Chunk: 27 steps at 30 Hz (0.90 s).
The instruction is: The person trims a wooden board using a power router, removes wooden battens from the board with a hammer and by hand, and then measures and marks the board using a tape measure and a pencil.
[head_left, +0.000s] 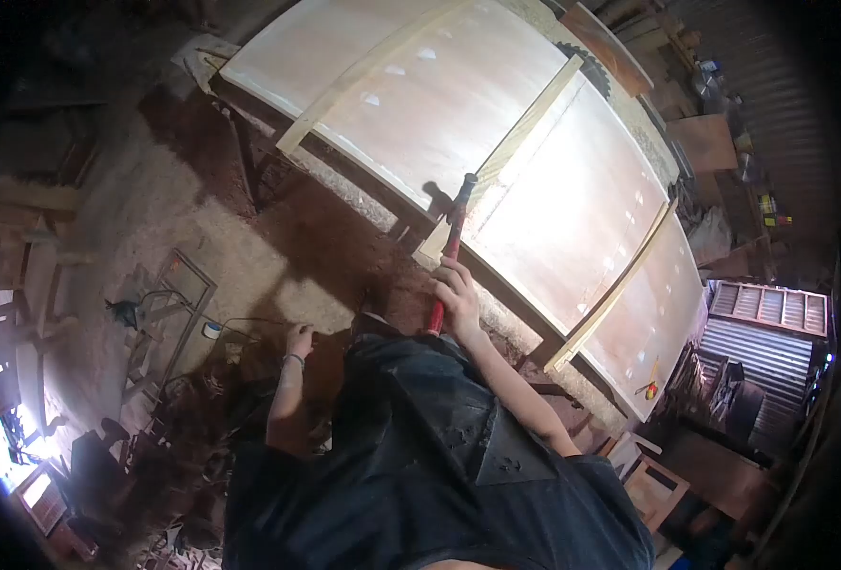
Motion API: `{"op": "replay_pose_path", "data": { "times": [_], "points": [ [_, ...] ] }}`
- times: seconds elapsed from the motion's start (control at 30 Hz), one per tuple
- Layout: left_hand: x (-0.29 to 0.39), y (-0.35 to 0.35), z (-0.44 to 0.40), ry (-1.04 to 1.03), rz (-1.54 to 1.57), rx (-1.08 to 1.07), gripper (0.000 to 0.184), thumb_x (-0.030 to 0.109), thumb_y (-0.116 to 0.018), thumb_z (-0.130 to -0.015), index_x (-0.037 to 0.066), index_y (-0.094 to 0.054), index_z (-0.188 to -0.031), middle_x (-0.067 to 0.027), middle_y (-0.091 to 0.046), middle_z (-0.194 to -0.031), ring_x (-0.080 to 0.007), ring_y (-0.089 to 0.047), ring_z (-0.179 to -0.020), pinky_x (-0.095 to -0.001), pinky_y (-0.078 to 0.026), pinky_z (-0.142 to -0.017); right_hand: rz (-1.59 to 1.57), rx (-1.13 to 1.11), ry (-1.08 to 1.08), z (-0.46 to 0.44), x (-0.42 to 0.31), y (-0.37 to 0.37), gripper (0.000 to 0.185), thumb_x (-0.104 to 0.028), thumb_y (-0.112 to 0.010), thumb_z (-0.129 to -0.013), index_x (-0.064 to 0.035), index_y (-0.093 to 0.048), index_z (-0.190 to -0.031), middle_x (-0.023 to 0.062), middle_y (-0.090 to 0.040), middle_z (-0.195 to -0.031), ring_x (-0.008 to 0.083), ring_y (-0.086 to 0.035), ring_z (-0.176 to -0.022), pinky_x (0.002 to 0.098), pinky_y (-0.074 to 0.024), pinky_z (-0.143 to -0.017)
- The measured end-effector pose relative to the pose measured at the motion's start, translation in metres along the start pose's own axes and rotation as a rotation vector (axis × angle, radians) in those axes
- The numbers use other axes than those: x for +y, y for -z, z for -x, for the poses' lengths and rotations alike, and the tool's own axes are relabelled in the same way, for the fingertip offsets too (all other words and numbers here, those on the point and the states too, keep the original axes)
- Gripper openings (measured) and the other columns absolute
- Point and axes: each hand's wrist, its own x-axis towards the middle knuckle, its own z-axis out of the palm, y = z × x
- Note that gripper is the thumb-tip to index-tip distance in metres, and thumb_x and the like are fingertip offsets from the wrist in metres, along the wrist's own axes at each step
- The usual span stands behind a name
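My right hand (pixel 457 296) is wrapped round the red handle of a hammer (pixel 457 226). The hammer stands nearly upright in front of me, its dark head at the top, close to the near edge of a large pale panel (pixel 439 109). Its shadow falls on that panel. Wooden strips lie across the panel, and the hammer is beside the end of the middle strip (pixel 525 128). My left hand (pixel 299 340) hangs low at my left side, with a band at the wrist. Its fingers are curled; whether they hold anything small cannot be made out.
Dark legs (pixel 246 161) support the panel at its left end. A metal frame (pixel 191 275) and a small white-and-blue roll (pixel 212 330) lie on the dusty floor to my left. Dark clutter lies lower left. An orange-and-yellow tool (pixel 649 389) rests on the panel's right corner.
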Motion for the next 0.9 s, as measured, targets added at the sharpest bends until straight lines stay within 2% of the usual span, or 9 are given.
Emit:
{"op": "replay_pose_path", "data": {
  "times": [0.07,0.1,0.17,0.23,0.37,0.47,0.6,0.7,0.9],
  "points": [
    [0.008,-0.01,0.009,0.008,0.005,-0.159,0.032,0.031,-0.057,-0.096,0.002,-0.071,-0.097,-0.0129,-0.072,-0.09,-0.0262,-0.071,-0.08,-0.04,-0.054,-0.076,-0.029,0.032,-0.01,-0.005,0.001,0.001,0.026,-0.009,-0.078,-0.065,-0.0061,-0.068,-0.089,0.0096,-0.065,-0.105,0.0346,-0.06,-0.117,0.0421,-0.0524,-0.092],
    [-0.007,-0.02,0.002,0.033,-0.051,-0.192,0.031,0.03,-0.057,-0.097,0.002,-0.07,-0.098,-0.0143,-0.071,-0.085,-0.0274,-0.071,-0.083,-0.0414,-0.055,-0.077,-0.044,0.049,-0.014,-0.011,0.0,0.003,0.024,-0.008,-0.08,-0.067,-0.0046,-0.067,-0.086,0.0101,-0.065,-0.102,0.0356,-0.06,-0.116,0.0426,-0.0511,-0.094],
    [-0.006,-0.03,0.011,-0.32,-0.386,-0.139,0.032,0.03,-0.057,-0.097,0.0,-0.069,-0.098,-0.0165,-0.071,-0.085,-0.0295,-0.072,-0.087,-0.0416,-0.055,-0.078,-0.109,0.18,-0.118,-0.026,-0.001,0.01,0.025,-0.009,-0.082,-0.067,-0.0039,-0.067,-0.086,0.0096,-0.066,-0.099,0.0336,-0.061,-0.112,0.0418,-0.0518,-0.09],
    [-0.009,-0.035,-0.001,-0.172,-0.172,-0.361,0.032,0.029,-0.058,-0.096,-0.001,-0.068,-0.102,-0.0189,-0.072,-0.092,-0.0322,-0.071,-0.091,-0.0413,-0.054,-0.079,-0.11,0.214,-0.195,-0.041,0.009,0.02,0.026,-0.01,-0.084,-0.067,-0.0035,-0.067,-0.086,0.0094,-0.066,-0.098,0.0324,-0.062,-0.109,0.0416,-0.0521,-0.088],
    [-0.032,-0.055,-0.033,-0.439,-0.287,-0.276,0.025,0.02,-0.06,-0.093,0.0,-0.068,-0.106,-0.02,-0.073,-0.097,-0.0329,-0.072,-0.092,-0.0408,-0.056,-0.076,-0.046,0.086,-0.113,-0.043,0.012,0.028,0.031,-0.014,-0.085,-0.063,-0.0049,-0.066,-0.085,0.011,-0.066,-0.097,0.0326,-0.063,-0.104,0.0436,-0.0526,-0.085],
    [-0.025,-0.062,-0.049,-0.136,-0.192,-0.189,0.018,0.013,-0.06,-0.091,0.003,-0.071,-0.101,-0.0157,-0.073,-0.093,-0.0269,-0.072,-0.083,-0.0388,-0.056,-0.068,-0.048,0.085,-0.058,-0.039,-0.004,0.012,0.029,-0.014,-0.086,-0.064,-0.007,-0.069,-0.085,0.0087,-0.066,-0.095,0.0327,-0.063,-0.104,0.0428,-0.0527,-0.086],
    [0.042,-0.024,-0.021,0.089,0.306,-0.304,0.022,0.021,-0.059,-0.094,0.008,-0.068,-0.109,-0.0099,-0.073,-0.096,-0.0208,-0.071,-0.074,-0.0349,-0.054,-0.06,-0.064,0.148,-0.099,-0.039,-0.019,0.001,0.028,-0.013,-0.089,-0.062,-0.0077,-0.069,-0.081,0.0069,-0.067,-0.092,0.0305,-0.063,-0.098,0.0405,-0.0521,-0.084],
    [0.069,-0.009,-0.021,0.175,0.114,-0.224,0.026,0.024,-0.058,-0.095,0.009,-0.064,-0.116,-0.0081,-0.073,-0.095,-0.0187,-0.071,-0.073,-0.0329,-0.052,-0.058,-0.168,0.279,-0.146,-0.05,0.012,0.013,0.027,-0.008,-0.088,-0.066,-0.0031,-0.063,-0.075,0.0095,-0.065,-0.082,0.0249,-0.06,-0.079,0.0351,-0.0487,-0.07],
    [0.061,0.014,-0.021,0.185,0.212,-0.206,0.023,0.03,-0.058,-0.096,0.013,-0.062,-0.111,-0.0042,-0.071,-0.093,-0.0165,-0.068,-0.07,-0.0327,-0.049,-0.056,-0.109,0.335,-0.293,-0.095,-0.009,0.019,0.022,-0.009,-0.084,-0.076,-0.003,-0.063,-0.078,0.0096,-0.064,-0.08,0.0258,-0.059,-0.077,0.0356,-0.0479,-0.069]
  ]
}}
